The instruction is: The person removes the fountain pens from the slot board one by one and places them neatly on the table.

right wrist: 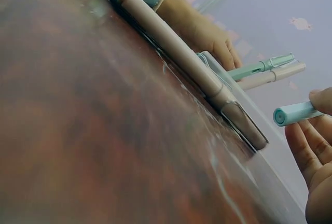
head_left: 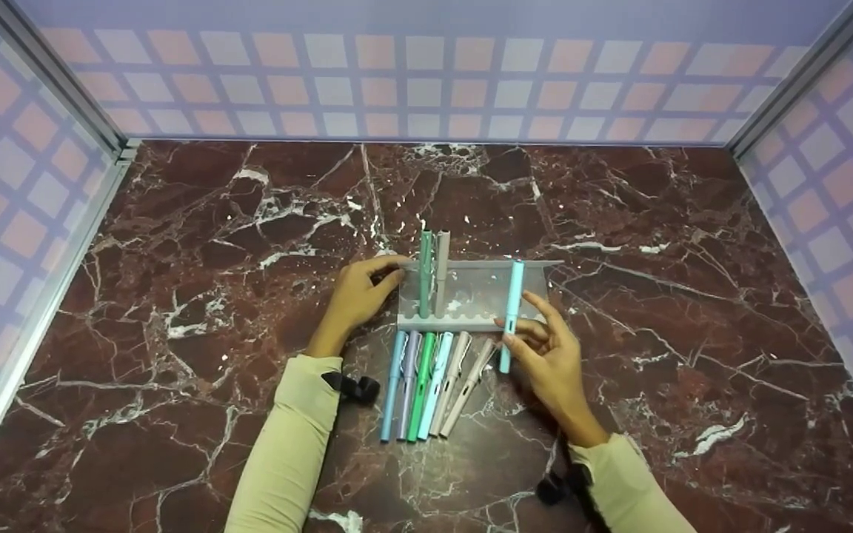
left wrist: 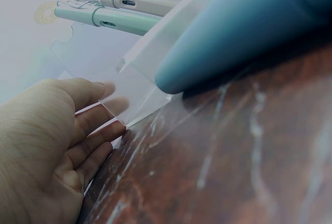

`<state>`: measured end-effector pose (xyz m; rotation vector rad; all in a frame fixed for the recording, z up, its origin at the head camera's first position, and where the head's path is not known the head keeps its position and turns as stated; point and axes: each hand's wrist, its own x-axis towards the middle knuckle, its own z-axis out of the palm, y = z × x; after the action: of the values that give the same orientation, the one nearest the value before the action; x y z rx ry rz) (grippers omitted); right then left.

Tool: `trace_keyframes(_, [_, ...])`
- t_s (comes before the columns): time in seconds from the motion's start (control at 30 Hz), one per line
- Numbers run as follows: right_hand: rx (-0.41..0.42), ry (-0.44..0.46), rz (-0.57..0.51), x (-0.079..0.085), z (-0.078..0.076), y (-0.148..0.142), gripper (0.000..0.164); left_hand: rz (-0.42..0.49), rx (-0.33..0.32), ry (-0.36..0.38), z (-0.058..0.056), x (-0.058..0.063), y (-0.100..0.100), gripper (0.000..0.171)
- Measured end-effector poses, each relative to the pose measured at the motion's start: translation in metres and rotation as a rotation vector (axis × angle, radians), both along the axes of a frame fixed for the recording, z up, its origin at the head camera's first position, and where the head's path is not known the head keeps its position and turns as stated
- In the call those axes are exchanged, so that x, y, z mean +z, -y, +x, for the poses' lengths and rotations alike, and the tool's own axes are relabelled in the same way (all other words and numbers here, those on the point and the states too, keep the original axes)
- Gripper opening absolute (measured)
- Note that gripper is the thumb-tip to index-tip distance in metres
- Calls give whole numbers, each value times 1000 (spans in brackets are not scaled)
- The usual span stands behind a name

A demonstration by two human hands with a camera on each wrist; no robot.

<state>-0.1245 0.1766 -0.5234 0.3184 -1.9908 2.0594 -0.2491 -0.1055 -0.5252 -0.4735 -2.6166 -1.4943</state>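
A clear pen stand (head_left: pixel 482 292) with a notched front strip lies on the table. A dark green pen (head_left: pixel 425 274) and a beige pen (head_left: pixel 441 272) rest side by side in its left part. My left hand (head_left: pixel 361 292) holds the stand's left edge, and in the left wrist view some fingertips (left wrist: pixel 120 103) show through the clear plastic. Over the right part of the stand, my right hand (head_left: pixel 551 352) pinches a light blue pen (head_left: pixel 515 296) between thumb and fingers. In the right wrist view, the end of that pen (right wrist: pixel 293 114) points away from the hand.
In front of the stand lies a row of pens: blue (head_left: pixel 392 392), purple (head_left: pixel 409 389), green (head_left: pixel 422 392), pale blue (head_left: pixel 435 389) and beige ones (head_left: pixel 467 392). The dark red marbled table (head_left: pixel 678 311) is bounded by checked panels (head_left: pixel 426 74) at the back and sides.
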Motion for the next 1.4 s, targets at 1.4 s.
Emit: trace_keyframes(1.4, [-43, 131, -26, -1, 23, -36, 25, -13, -19, -14, 0, 1, 1, 24])
